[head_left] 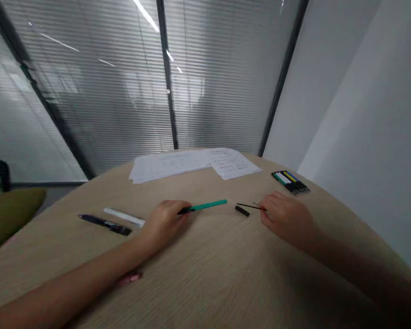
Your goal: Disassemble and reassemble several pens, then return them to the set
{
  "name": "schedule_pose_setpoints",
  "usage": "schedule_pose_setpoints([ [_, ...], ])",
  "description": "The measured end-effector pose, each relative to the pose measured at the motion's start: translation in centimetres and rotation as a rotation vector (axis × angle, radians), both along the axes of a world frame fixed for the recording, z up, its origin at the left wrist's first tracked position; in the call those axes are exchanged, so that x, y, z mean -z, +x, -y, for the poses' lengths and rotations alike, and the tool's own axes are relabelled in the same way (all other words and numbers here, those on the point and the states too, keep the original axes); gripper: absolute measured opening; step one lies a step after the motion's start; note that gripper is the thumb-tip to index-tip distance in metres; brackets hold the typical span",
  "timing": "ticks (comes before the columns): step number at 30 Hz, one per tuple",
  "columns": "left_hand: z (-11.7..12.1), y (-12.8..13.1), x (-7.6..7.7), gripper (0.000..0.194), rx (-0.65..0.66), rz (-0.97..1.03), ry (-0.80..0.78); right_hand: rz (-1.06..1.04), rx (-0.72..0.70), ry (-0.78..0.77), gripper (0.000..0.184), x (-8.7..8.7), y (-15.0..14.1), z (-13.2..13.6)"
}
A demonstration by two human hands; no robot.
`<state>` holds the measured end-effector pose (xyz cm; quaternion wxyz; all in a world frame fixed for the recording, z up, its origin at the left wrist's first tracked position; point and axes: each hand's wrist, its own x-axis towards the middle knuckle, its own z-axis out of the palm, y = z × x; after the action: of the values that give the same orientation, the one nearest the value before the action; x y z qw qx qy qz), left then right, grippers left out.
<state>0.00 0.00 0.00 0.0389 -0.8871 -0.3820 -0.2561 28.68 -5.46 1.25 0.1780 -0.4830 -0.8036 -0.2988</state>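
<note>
My left hand (166, 224) grips the black end of a green pen (208, 205), whose teal barrel points to the right across the wooden round table (205, 269). My right hand (286, 217) pinches a thin black rod (250, 206), probably a pen refill, between its fingertips. A short black pen cap (242, 210) lies on the table just left of the rod's tip. Left of my left hand lie a white marker (125, 217) and a black marker (106, 224).
Printed paper sheets (195, 163) lie at the table's far edge, and a black pack of coloured pens (290, 182) sits at the far right. Behind the table stands a glass partition with blinds (89, 91). An olive cushion (10, 214) sits beyond the left edge.
</note>
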Motion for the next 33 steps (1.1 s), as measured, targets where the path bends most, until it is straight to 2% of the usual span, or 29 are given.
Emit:
schedule_pose_setpoints([
  [13, -0.2, -0.2, 0.2, 0.015, 0.066, -0.064, 0.133, 0.074, -0.051, 0.029, 0.016, -0.4, -0.1, 0.0],
  [23, 0.3, -0.2, 0.0, 0.017, 0.134, -0.186, 0.256, 0.138, -0.036, -0.063, 0.014, -0.4, -0.1, -0.1],
  [27, 0.7, 0.2, -0.2, 0.019, 0.161, -0.201, 0.231, 0.125, -0.117, -0.050, 0.017, -0.2, -0.7, 0.3],
  [33, 1.3, 0.6, 0.1, 0.018, 0.213, -0.135, 0.215, -0.015, -0.278, 0.015, 0.018, 0.5, -1.9, 1.3],
])
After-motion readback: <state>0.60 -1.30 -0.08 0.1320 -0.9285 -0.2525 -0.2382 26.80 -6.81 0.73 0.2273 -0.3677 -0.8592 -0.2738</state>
